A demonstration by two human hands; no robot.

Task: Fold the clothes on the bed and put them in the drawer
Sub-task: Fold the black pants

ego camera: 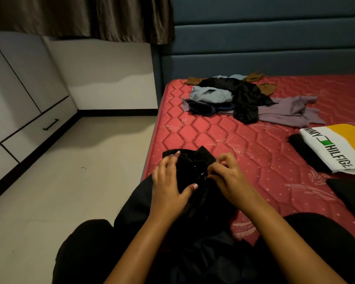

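- Ahead of you, bare mattress (203, 128) lies between the garment (191, 171) and the pile (234, 97)
- To your right, the folded shirt (334, 148) takes up the mattress
- To your left, open floor (70, 160) runs to the drawer (35, 128)

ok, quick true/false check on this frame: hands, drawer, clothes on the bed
1. Both the left hand and the right hand grip the black garment. True.
2. The drawer stands pulled open. False: it is closed.
3. A pile of unfolded clothes lies on the mattress near the headboard. True.
4. The white-and-yellow shirt is crumpled in that pile. False: it lies folded, apart from the pile, at the right of the bed.
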